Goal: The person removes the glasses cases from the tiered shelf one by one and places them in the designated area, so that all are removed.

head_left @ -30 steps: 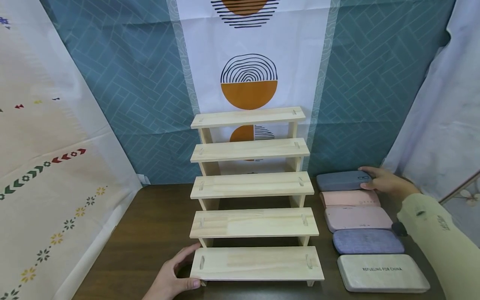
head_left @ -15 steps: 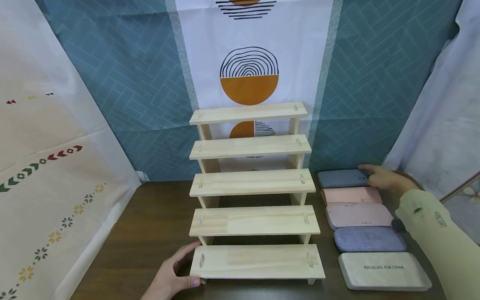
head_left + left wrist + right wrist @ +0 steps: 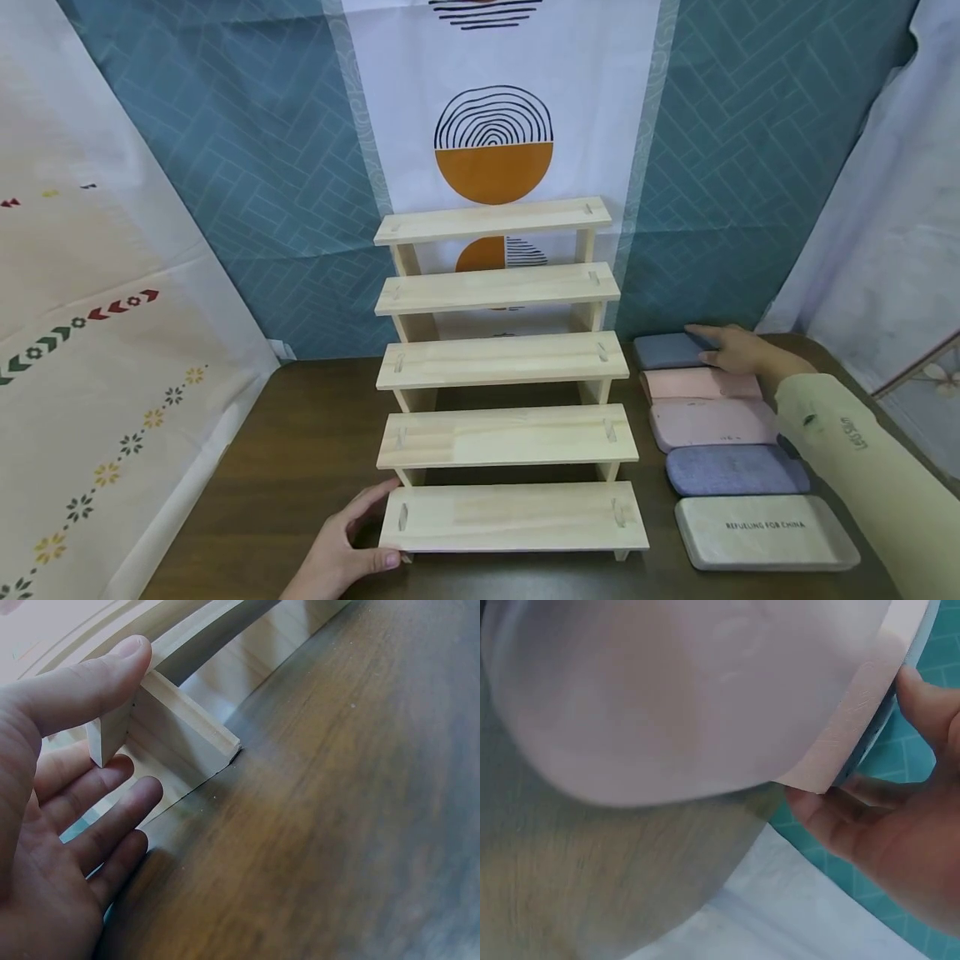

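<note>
A pale wooden stand with several stepped shelves (image 3: pixel 501 360) rises in the middle of the table. My left hand (image 3: pixel 341 546) grips the left end of its lowest shelf (image 3: pixel 513 517), thumb at the front corner and fingers behind. In the left wrist view, the thumb (image 3: pixel 90 686) lies against the wood and the other fingers spread under the shelf's end. At the back right, my right hand (image 3: pixel 738 348) holds a blue-grey glasses case (image 3: pixel 663 350) across its width, covering its right part. A pink case with a flap (image 3: pixel 701 384) lies right in front of it.
Nearer me in the same column are a pink case (image 3: pixel 712 422), a purple-blue fabric case (image 3: pixel 737 470) and a whitish case with lettering (image 3: pixel 765 532). A teal patterned cloth (image 3: pixel 735 167) hangs behind the stand. White cloths (image 3: pixel 202 317) hang at both sides.
My right hand has moved left along the blue-grey glasses case, which stays in its place. The head view has shifted slightly. My left hand keeps its hold on the stand.
</note>
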The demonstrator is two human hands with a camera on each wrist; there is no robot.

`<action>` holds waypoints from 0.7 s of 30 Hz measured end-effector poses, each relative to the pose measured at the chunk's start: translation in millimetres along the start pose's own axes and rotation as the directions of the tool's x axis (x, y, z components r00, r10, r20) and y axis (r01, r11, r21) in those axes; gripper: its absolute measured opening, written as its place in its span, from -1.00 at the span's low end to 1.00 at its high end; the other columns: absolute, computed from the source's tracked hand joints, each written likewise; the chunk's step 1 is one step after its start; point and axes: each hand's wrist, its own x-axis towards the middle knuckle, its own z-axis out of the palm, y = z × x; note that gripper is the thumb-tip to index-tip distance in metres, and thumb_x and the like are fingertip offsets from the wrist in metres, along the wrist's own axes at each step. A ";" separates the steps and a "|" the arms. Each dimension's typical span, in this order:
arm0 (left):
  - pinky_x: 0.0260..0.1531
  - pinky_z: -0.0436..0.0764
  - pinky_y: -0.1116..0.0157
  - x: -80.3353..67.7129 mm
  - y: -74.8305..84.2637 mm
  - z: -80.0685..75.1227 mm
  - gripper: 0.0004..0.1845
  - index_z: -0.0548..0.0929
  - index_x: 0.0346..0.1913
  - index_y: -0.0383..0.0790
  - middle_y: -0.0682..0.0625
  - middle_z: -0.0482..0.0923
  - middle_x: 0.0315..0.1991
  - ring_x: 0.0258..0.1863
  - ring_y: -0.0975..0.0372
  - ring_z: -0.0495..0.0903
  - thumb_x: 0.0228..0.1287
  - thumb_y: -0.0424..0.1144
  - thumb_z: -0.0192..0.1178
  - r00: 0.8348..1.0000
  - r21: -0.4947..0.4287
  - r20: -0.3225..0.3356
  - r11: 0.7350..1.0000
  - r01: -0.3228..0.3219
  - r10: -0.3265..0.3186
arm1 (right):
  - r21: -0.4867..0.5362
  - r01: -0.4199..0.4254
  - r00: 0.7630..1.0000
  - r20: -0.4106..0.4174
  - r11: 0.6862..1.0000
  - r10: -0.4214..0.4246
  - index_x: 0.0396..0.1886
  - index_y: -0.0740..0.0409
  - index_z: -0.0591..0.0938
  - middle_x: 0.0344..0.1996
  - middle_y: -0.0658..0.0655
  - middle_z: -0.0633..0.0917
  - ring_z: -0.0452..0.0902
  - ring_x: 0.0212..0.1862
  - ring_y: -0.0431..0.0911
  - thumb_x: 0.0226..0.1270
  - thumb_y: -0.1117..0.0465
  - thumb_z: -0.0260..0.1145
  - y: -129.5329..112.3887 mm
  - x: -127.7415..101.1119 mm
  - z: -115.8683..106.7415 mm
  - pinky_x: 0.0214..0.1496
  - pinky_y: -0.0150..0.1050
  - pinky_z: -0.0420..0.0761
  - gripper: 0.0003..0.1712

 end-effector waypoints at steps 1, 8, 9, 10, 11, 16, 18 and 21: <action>0.12 0.42 0.33 0.3 -0.2 -0.2 -0.17 0.45 0.43 -0.08 -0.10 0.49 0.28 0.14 0.13 0.51 0.05 -0.43 0.51 1.000 -0.005 0.008 1.000 -0.014 0.014 | -0.005 0.000 1.000 0.001 1.000 0.000 0.43 0.50 0.26 0.23 0.73 0.32 0.14 0.27 0.64 0.47 0.32 0.18 -1.1 -1.1 0.2 0.18 0.49 0.25 -0.37; 0.11 0.45 0.30 3.1 -0.2 1.3 -0.18 0.44 0.43 -0.06 -0.11 0.48 0.27 0.13 0.10 0.51 0.07 -0.43 0.49 0.999 -0.025 0.032 0.999 -0.021 0.021 | -0.002 -0.023 1.000 0.013 1.000 0.024 0.42 0.46 0.28 0.23 0.73 0.32 0.08 0.25 0.64 0.42 0.37 0.11 -1.5 -8.0 -0.6 0.15 0.53 0.23 -0.40; 0.11 0.45 0.30 3.5 -0.3 1.7 -0.18 0.44 0.43 -0.06 -0.11 0.48 0.27 0.13 0.10 0.51 0.07 -0.43 0.49 0.999 -0.026 0.034 0.999 -0.018 0.019 | 0.000 -0.029 0.999 0.016 1.000 0.029 0.41 0.46 0.28 0.23 0.73 0.32 0.08 0.25 0.63 0.41 0.38 0.11 -1.0 -9.1 -0.7 0.15 0.53 0.23 -0.39; 0.11 0.45 0.29 3.8 -0.4 2.0 -0.18 0.44 0.43 -0.06 -0.11 0.48 0.27 0.13 0.10 0.51 0.07 -0.43 0.49 0.999 -0.025 0.037 0.999 -0.020 0.020 | 0.001 -0.032 0.999 0.018 0.999 0.032 0.41 0.47 0.29 0.23 0.74 0.32 0.09 0.24 0.63 0.40 0.38 0.12 -0.4 -10.2 -0.8 0.14 0.53 0.23 -0.39; 0.11 0.45 0.29 4.2 -0.7 2.2 -0.18 0.44 0.43 -0.07 -0.12 0.48 0.27 0.13 0.10 0.51 0.07 -0.44 0.49 0.999 -0.025 0.040 0.999 -0.023 0.024 | 0.005 -0.036 0.999 0.021 0.999 0.036 0.41 0.47 0.28 0.23 0.74 0.32 0.09 0.24 0.63 0.40 0.38 0.12 -0.4 -11.3 -0.8 0.14 0.53 0.23 -0.39; 0.11 0.44 0.30 4.2 -0.1 3.4 -0.18 0.43 0.43 -0.07 -0.11 0.50 0.23 0.12 0.10 0.52 0.07 -0.42 0.50 0.999 -0.026 0.034 0.999 0.021 -0.020 | -0.007 -0.019 1.000 0.021 1.000 0.019 0.40 0.50 0.30 0.20 0.74 0.34 0.14 0.24 0.65 0.40 0.37 0.15 -1.0 -11.1 -0.2 0.15 0.50 0.26 -0.39; 0.12 0.42 0.30 4.6 1.3 2.5 -0.18 0.41 0.44 -0.05 -0.10 0.51 0.22 0.13 0.10 0.50 0.09 -0.40 0.49 0.997 -0.024 0.045 0.998 0.065 -0.064 | -0.017 -0.011 1.000 0.017 1.000 0.011 0.39 0.50 0.31 0.19 0.74 0.36 0.16 0.25 0.65 0.40 0.36 0.16 -3.2 -11.0 1.1 0.16 0.49 0.27 -0.39; 0.14 0.41 0.27 5.7 5.2 -2.7 -0.21 0.37 0.46 -0.02 -0.09 0.47 0.27 0.19 0.07 0.46 0.17 -0.33 0.47 0.987 0.006 0.095 0.991 0.132 -0.132 | -0.023 -0.025 0.999 0.041 0.999 0.025 0.41 0.47 0.33 0.21 0.77 0.31 0.16 0.26 0.65 0.42 0.32 0.19 -10.7 -14.1 2.7 0.18 0.48 0.27 -0.38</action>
